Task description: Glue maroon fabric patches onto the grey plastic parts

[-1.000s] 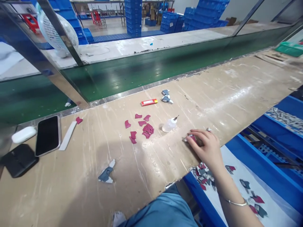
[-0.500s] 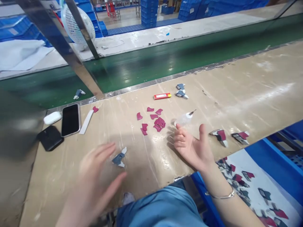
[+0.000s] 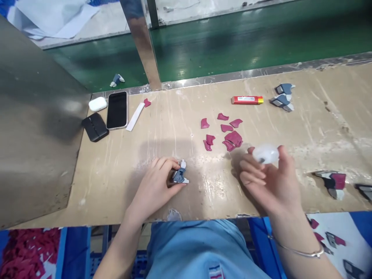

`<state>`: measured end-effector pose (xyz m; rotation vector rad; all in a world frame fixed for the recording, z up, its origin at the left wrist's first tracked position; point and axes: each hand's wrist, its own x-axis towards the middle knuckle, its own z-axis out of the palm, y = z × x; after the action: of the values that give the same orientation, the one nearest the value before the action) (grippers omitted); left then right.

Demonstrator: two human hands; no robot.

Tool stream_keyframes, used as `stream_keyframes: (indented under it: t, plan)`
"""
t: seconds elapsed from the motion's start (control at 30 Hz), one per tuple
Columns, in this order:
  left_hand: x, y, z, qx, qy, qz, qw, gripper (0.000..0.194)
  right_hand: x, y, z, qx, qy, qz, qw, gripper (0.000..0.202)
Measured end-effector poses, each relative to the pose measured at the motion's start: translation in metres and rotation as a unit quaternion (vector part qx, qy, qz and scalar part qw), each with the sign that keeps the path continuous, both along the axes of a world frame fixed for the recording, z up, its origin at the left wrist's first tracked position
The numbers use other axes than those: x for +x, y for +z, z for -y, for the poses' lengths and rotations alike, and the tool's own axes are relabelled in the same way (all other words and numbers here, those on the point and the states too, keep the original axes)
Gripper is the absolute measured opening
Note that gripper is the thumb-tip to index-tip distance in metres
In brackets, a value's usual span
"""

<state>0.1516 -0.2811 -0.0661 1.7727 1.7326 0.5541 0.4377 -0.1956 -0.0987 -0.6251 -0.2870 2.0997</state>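
My left hand (image 3: 158,184) is closed around the left side of a small blue-grey and white part (image 3: 180,174) on the table. In my right hand (image 3: 270,182) is a translucent white bottle (image 3: 265,154), held between thumb and fingers above the table. Several dark red pieces (image 3: 233,138) lie in a loose group between and beyond my hands. To the right of my right hand rests a part with a dark red piece on it (image 3: 338,181). Two blue-grey parts (image 3: 281,101) sit farther back, near a red lighter (image 3: 247,100).
At the left are a phone (image 3: 117,110), a white case (image 3: 98,104), a black case (image 3: 95,127) and a white strip (image 3: 135,117). A metal post (image 3: 145,50) stands by the green belt (image 3: 203,54). Blue bins (image 3: 76,252) are below the table edge.
My left hand has come down onto the blue-grey part. My right hand has picked up the bottle, which was lying on the table. The view has tilted down and turned left.
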Motion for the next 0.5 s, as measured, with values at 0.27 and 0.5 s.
stream_keyframes:
  t: [0.27, 0.5]
  plan:
    - [0.036, -0.022, 0.025, 0.054, 0.158, 0.254, 0.953, 0.035, -0.065, 0.016, 0.049, 0.262, -0.178, 0.378, 0.870, 0.043]
    - [0.033, -0.020, 0.021, 0.017, 0.162, 0.246, 0.955, 0.069, -0.069, -0.007, 0.055, 0.369, -0.259, 0.505, 0.736, 0.038]
